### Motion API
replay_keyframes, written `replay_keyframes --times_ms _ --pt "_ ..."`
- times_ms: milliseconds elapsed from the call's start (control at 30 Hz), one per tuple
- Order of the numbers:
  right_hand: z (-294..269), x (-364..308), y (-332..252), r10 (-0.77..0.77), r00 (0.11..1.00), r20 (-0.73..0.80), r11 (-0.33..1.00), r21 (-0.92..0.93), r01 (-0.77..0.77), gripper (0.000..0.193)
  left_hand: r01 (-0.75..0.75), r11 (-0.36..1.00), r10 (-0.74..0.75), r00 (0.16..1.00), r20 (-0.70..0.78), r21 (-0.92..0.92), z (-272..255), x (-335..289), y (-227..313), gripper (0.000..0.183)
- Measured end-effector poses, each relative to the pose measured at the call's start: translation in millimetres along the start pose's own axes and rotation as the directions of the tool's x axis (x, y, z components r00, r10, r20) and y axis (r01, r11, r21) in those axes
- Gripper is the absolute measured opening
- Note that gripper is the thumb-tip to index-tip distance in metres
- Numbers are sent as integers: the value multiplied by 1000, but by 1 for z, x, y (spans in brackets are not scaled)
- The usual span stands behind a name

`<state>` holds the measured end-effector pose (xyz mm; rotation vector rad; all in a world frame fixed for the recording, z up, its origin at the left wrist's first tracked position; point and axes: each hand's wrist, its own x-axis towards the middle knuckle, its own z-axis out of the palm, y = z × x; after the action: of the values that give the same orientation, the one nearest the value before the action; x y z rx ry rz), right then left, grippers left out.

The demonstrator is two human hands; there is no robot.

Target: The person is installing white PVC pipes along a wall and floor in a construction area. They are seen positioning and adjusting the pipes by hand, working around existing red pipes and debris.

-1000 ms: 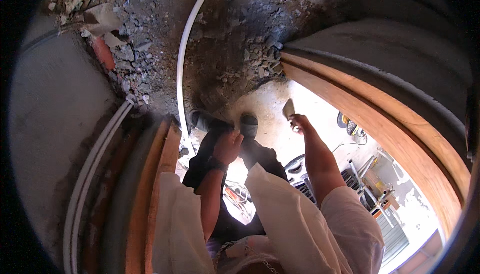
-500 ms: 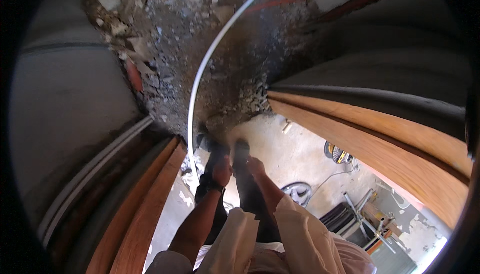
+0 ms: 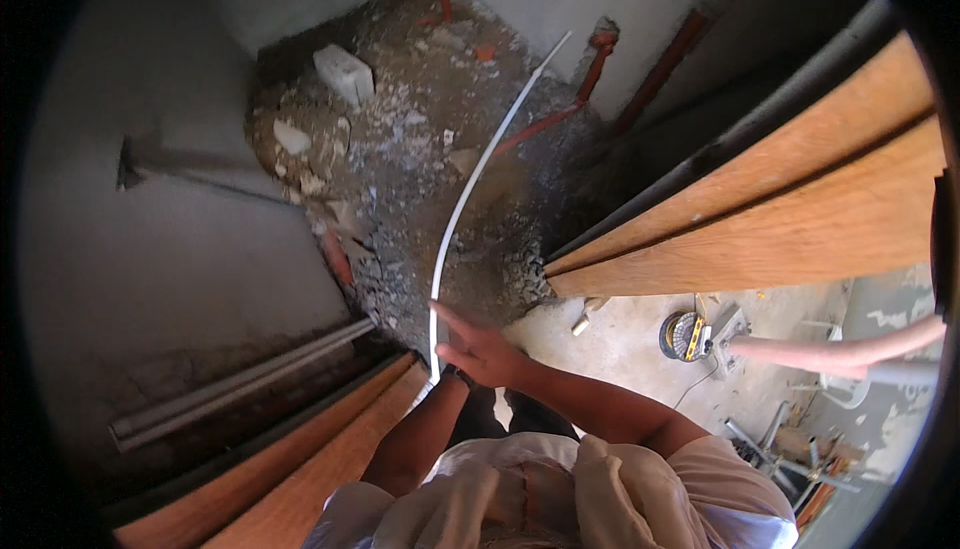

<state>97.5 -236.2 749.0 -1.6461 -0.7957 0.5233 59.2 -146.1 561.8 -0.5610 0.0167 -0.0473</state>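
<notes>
A long white flexible pipe curves from beside my legs up over the rubble to the far wall. My right hand reaches across in front of my body, with fingers stretched apart and nothing visible in its palm. Its fingertips overlap or lie right beside the pipe's lower part; I cannot tell whether they touch it. My left forearm comes up from below to a dark wristband. The left hand's fingers are hidden behind the right hand.
Wooden door-frame boards stand on both sides. Broken ground ahead holds a pale block and loose stones. Orange-red drain pipes run along the wall. A cable reel stands on the right, with metal stands nearer.
My hands came up from my legs, and the right one swung left across to the pipe. The view tilted up, showing the far wall and the pipe's end.
</notes>
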Motion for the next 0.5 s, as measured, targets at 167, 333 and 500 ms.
replay_keyframes --times_ms 167,333,500 --pt "-70 -65 47 -64 994 -94 815 -580 -3 91 578 796 -556 815 -163 177 78 51 -56 114" --pt "-114 -172 86 871 442 -214 195 -676 -711 51 708 -137 -311 633 -709 693 175 69 -89 106" --pt "-81 -315 122 761 370 -533 416 -38 -909 56 30 -994 -65 635 -770 109 160 83 -9 89"
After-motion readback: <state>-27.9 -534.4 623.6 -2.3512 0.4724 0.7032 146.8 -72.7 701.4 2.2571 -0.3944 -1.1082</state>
